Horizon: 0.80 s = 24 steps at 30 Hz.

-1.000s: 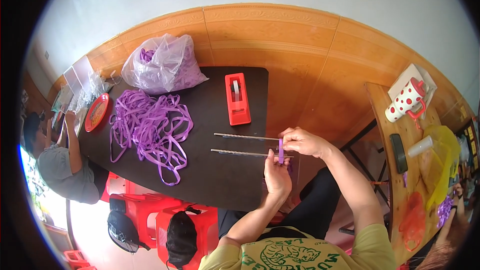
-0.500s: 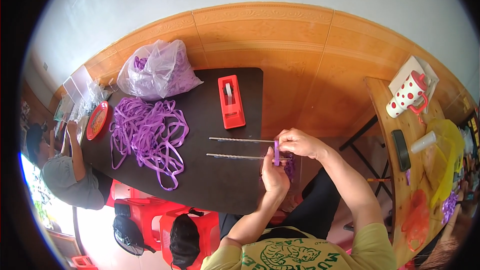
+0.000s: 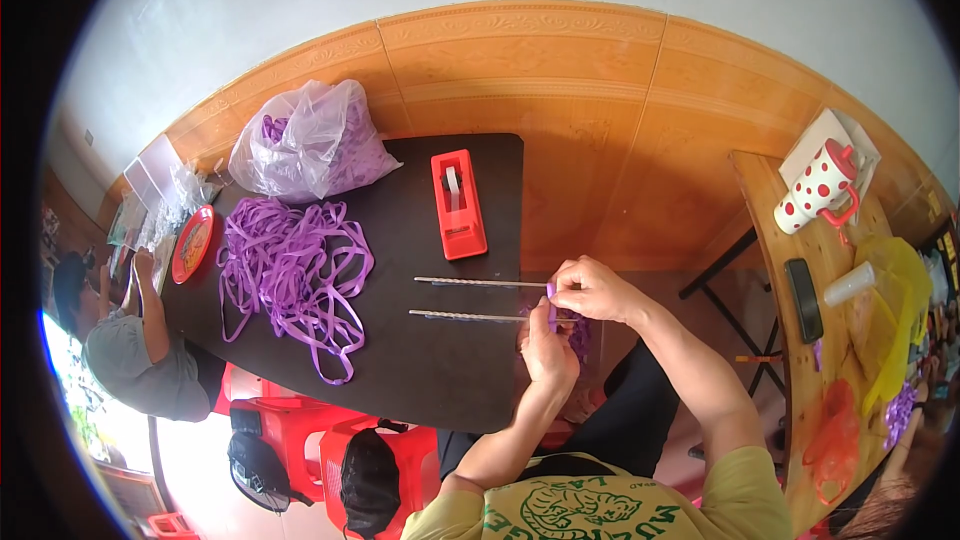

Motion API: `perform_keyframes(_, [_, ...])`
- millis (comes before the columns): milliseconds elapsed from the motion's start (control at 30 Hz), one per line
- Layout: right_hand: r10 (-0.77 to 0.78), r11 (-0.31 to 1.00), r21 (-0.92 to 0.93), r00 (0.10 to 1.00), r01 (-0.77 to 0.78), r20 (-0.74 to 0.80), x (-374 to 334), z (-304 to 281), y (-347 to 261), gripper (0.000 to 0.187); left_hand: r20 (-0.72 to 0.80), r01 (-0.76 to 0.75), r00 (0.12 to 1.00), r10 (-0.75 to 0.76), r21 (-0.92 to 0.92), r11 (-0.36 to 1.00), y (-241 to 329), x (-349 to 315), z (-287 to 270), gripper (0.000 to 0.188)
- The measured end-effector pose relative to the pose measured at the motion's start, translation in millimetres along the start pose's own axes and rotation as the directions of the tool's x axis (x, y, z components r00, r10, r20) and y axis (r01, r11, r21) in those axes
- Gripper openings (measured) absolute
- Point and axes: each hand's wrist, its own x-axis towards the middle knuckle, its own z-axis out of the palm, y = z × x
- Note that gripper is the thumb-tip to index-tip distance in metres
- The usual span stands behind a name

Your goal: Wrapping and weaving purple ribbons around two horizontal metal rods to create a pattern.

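Note:
Two thin metal rods (image 3: 470, 282) lie side by side, reaching across the table's right edge. A purple ribbon (image 3: 552, 312) runs around the rods at their right ends, just off the edge. My left hand (image 3: 547, 350) is closed on this ribbon from below, thumb upward near the nearer rod. From the right, my right hand (image 3: 598, 290) pinches the ribbon by the farther rod. My fingers cover part of the ribbon and the rod ends. More purple ribbon (image 3: 580, 338) shows below my hands, partly hidden.
On the dark table (image 3: 420, 370) are a loose heap of purple ribbon (image 3: 295, 270), a plastic bag of ribbon (image 3: 312, 145), a red tape dispenser (image 3: 459, 205) and a red plate (image 3: 193, 243). A wooden table (image 3: 835, 340) at right holds a dotted tumbler (image 3: 818, 185) and a phone (image 3: 803, 298). Another person (image 3: 145, 360) sits at left.
My hands have drawn closer together at the ribbon, the right fingers dipping and the left thumb covering more of it. The rods have barely moved.

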Motion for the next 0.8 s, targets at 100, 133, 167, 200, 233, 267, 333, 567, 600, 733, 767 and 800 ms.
perform_keyframes(100, [-0.012, 0.997, -0.080, 0.999, 0.009, -0.039, -3.9, -3.2, 0.3, 0.031, -0.005, -0.012, 1.000, 0.012, -0.014, 1.000, -1.4, 0.8, -0.1, 0.006])
perform_keyframes(133, [0.001, 0.996, -0.089, 0.998, -0.007, -0.061, -5.5, -4.1, -2.2, 0.036, -0.007, -0.013, 1.000, 0.013, -0.015, 1.000, -1.2, 0.8, -0.6, 0.006])
perform_keyframes(167, [0.002, 0.996, -0.088, 0.998, -0.007, -0.059, -8.9, -5.5, -5.9, 0.036, -0.001, -0.009, 1.000, 0.009, 0.000, 1.000, -0.8, 0.2, -1.2, 0.007])
perform_keyframes(200, [0.094, 0.994, -0.047, 0.993, -0.097, -0.067, -13.9, -8.1, -16.5, 0.040, 0.004, -0.005, 1.000, 0.005, 0.015, 1.000, -0.4, 0.1, -2.0, 0.007])
perform_keyframes(233, [0.186, 0.982, -0.005, 0.980, -0.187, -0.070, -16.6, -8.7, -21.4, 0.044, 0.001, -0.006, 1.000, 0.006, 0.015, 1.000, 0.2, 0.3, -2.0, 0.007])
perform_keyframes(267, [0.187, 0.982, -0.003, 0.980, -0.188, -0.067, -16.2, -6.4, -18.8, 0.044, 0.000, -0.013, 1.000, 0.013, 0.016, 1.000, 0.9, 0.6, -1.7, 0.007])
perform_keyframes(333, [0.190, 0.967, 0.194, 0.977, -0.168, -0.100, -18.3, -4.0, -13.5, 0.045, 0.004, -0.013, 1.000, 0.013, 0.018, 1.000, 0.0, 0.1, -1.1, 0.008])
perform_keyframes(567, [0.207, 0.975, 0.131, 0.951, -0.180, -0.230, -29.2, 1.0, -29.7, 0.042, 0.024, -0.017, 1.000, 0.016, 0.031, 0.999, 0.5, 1.3, -5.0, 0.008])
perform_keyframes(600, [0.211, 0.977, 0.058, 0.932, -0.203, -0.294, -33.7, 0.1, -34.4, 0.043, 0.031, -0.019, 0.999, 0.018, 0.035, 0.999, 0.9, -0.1, -3.2, 0.008])
perform_keyframes(733, [0.276, 0.951, 0.238, 0.884, -0.196, -0.377, -43.1, -4.6, -24.5, 0.031, -0.015, -0.008, 1.000, 0.009, 0.039, 0.999, 2.8, -5.1, 3.4, 0.008])
perform_keyframes(767, [0.278, 0.951, 0.238, 0.883, -0.197, -0.378, -45.0, -3.2, -18.7, 0.031, -0.009, -0.013, 1.000, 0.013, 0.038, 0.999, 1.7, -3.9, 1.8, 0.008])
perform_keyframes(800, [0.304, 0.893, 0.422, 0.900, -0.156, -0.311, -45.9, 1.2, -11.9, 0.030, -0.003, -0.020, 1.000, 0.020, 0.037, 0.999, 1.6, -3.3, 1.0, 0.008])
